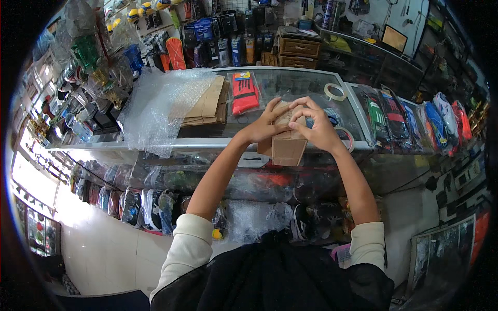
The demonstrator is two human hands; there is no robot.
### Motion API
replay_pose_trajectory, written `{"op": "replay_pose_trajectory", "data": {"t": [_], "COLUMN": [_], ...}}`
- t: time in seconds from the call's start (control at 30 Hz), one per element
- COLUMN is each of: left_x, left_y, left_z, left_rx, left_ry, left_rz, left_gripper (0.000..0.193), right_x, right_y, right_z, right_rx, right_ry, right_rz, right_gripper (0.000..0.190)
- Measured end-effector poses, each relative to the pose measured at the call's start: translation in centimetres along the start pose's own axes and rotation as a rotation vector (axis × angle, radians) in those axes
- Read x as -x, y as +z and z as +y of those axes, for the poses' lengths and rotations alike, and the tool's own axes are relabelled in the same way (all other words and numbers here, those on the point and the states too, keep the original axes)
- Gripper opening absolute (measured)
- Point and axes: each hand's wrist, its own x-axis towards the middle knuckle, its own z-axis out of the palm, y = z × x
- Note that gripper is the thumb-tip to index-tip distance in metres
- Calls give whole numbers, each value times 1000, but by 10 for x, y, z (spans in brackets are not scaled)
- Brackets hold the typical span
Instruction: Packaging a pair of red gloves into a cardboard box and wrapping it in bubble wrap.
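Observation:
A small brown cardboard box (288, 151) rests at the front edge of the glass counter (268, 77), with its near end jutting past the rim. My left hand (263, 123) lies along the left of its top, fingers spread over the cardboard. From the other side my right hand (317, 126) curls over the top, thumb and fingertips pinched close together at the surface. Part of the top is hidden under both hands. A brown flap (264, 148) sticks out at the lower left. Just right of my right hand is a roll of tape (345, 139), partly covered by the wrist.
Bubble wrap (155, 105) drapes over the counter's left part, partly over flat cardboard pieces (208, 103). A packaged red textile item (245, 95) lies behind my hands. Another tape roll (335, 92) sits at back right. Trophies (103, 89) crowd the left; bagged clothes (393, 112) the right.

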Motion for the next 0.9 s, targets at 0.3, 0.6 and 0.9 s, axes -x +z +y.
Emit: {"op": "replay_pose_trajectory", "data": {"t": [0.3,0.6,0.9], "left_x": [0,-1,1], "left_y": [1,3,3], "left_z": [10,3,6], "left_rx": [-154,-129,-107], "left_ry": [-62,-26,-32], "left_rz": [1,32,30], "left_gripper": [106,110,111], "right_x": [-1,3,5], "right_y": [3,23,24], "right_z": [22,39,45], "right_rx": [-211,-204,-105], "right_ry": [195,338,353], "right_rz": [259,221,249], "right_gripper": [15,15,18]}}
